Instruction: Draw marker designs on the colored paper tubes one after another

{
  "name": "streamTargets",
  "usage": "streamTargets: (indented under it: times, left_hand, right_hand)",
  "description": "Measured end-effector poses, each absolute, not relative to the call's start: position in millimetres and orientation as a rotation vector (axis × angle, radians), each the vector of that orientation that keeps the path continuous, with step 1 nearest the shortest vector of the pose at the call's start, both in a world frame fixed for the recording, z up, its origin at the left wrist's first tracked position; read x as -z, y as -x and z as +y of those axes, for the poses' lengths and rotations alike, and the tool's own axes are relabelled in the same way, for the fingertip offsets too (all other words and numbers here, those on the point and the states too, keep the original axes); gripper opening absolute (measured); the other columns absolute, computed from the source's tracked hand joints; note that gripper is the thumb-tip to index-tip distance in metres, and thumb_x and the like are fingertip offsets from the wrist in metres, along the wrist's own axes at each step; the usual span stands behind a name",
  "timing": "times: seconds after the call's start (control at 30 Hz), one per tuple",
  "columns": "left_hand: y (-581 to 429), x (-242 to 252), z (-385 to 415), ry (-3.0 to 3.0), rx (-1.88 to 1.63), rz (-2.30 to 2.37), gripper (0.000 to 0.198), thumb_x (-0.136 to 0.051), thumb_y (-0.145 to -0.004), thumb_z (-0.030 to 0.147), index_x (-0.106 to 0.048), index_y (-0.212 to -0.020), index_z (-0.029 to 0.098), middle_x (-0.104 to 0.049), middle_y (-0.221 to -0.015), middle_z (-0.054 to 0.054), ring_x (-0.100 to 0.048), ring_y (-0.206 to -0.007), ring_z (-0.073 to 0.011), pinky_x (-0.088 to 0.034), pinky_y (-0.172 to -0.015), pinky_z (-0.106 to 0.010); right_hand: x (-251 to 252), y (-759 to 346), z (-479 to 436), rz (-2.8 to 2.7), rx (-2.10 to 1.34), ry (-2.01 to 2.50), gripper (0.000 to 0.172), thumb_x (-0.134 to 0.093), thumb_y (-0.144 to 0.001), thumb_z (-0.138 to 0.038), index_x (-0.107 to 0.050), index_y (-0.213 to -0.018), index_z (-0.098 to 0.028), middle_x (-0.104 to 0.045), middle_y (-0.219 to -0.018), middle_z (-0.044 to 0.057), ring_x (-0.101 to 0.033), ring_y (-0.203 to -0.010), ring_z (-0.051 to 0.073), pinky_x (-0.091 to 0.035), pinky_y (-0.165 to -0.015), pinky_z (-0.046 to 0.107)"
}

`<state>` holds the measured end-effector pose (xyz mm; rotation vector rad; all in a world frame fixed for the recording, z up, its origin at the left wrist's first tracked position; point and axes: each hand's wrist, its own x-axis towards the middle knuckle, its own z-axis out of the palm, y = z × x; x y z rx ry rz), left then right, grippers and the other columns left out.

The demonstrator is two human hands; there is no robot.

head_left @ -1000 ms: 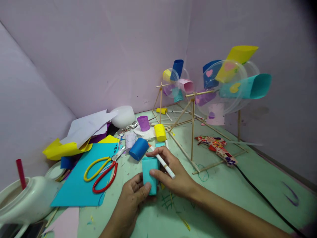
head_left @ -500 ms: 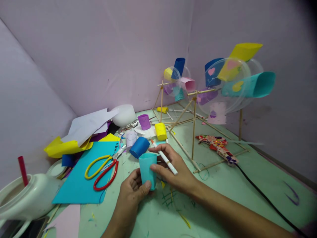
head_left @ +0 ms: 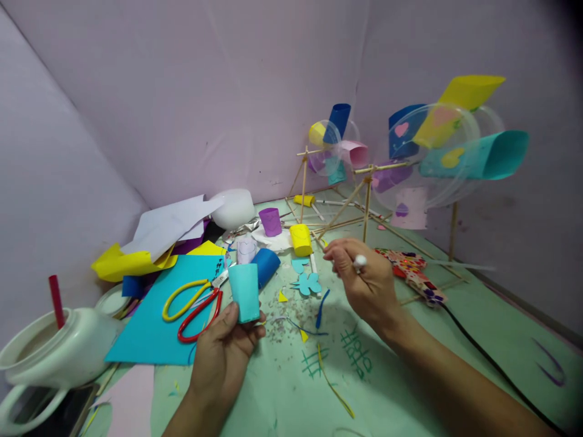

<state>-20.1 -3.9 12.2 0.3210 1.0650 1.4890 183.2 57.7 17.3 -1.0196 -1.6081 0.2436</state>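
Note:
My left hand (head_left: 225,355) is closed around the lower part of a turquoise paper cup (head_left: 245,291), which stands upright in its fingers. To the right, my right hand (head_left: 367,282) grips a white marker (head_left: 359,262); only its end pokes out, and its tip is hidden. A turquoise flower-shaped paper cutout (head_left: 307,284) lies between the hands. Behind my left hand are a blue paper cup (head_left: 266,267) on its side, a pale lilac cup (head_left: 246,249), a yellow cup (head_left: 301,240) and a purple cup (head_left: 270,222). Scissors (head_left: 194,309) with one yellow and one red handle lie beside the left hand.
Two stick-framed wheels with coloured paper cups (head_left: 496,156) stand at the right. A patterned glue gun (head_left: 416,276) trails a black cord (head_left: 492,361). At the left are turquoise paper (head_left: 150,331), a white teapot (head_left: 86,346) and heaped paper sheets (head_left: 168,224).
My right hand has drawn away from the turquoise cup to the right, still with the marker. My left hand has carried the cup slightly left, uncovering the flower cutout.

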Motion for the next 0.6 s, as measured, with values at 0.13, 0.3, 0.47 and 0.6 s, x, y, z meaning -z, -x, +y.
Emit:
streamTargets:
  times: [0.13,0.3,0.47,0.6]
  left_hand:
    - [21,-12,-3,-0.328,-1.502,1.073,0.016,-0.052,-0.081,0.012,-0.066,-0.074,0.010,-0.068,-0.065,-0.012,-0.064,-0.058,-0.0215,-0.051,-0.048,-0.030]
    - [24,-10,-3,-0.319,-1.497,1.060,0.014,-0.053,-0.081,0.013,-0.064,-0.072,0.011,-0.067,-0.062,-0.010,-0.064,-0.056,-0.0198,-0.050,-0.046,-0.028]
    - [25,-10,-5,-0.270,-1.495,1.047,0.011,-0.053,-0.081,0.011,-0.062,-0.074,0.012,-0.066,-0.059,-0.006,-0.063,-0.054,-0.0177,-0.049,-0.045,-0.026]
    - [27,-12,-7,-0.266,-1.505,0.996,0.011,-0.054,-0.081,0.012,-0.061,-0.073,0.013,-0.064,-0.059,-0.004,-0.063,-0.055,-0.0175,-0.048,-0.044,-0.026]
  right_hand:
    - [-10,-183,61,-1.724,-0.282,1.259,0.025,-0.042,-0.090,-0.026,-0.064,-0.092,-0.016,-0.066,-0.079,0.006,-0.061,-0.071,0.019,-0.043,-0.063,0.028]
    - [-10,-175,77,-2.019,-0.270,1.622,0.023,-0.045,-0.088,-0.024,-0.068,-0.092,-0.019,-0.070,-0.089,0.006,-0.063,-0.083,0.019,-0.042,-0.070,0.026]
    - [-17,-157,103,-2.169,-0.241,1.918,0.025,-0.052,-0.082,-0.031,-0.071,-0.091,-0.016,-0.072,-0.090,0.013,-0.066,-0.085,0.026,-0.043,-0.065,0.029]
    - [-15,-139,113,-2.183,-0.189,2.062,0.035,-0.059,-0.075,-0.041,-0.071,-0.092,-0.012,-0.070,-0.094,0.019,-0.066,-0.088,0.031,-0.046,-0.065,0.031]
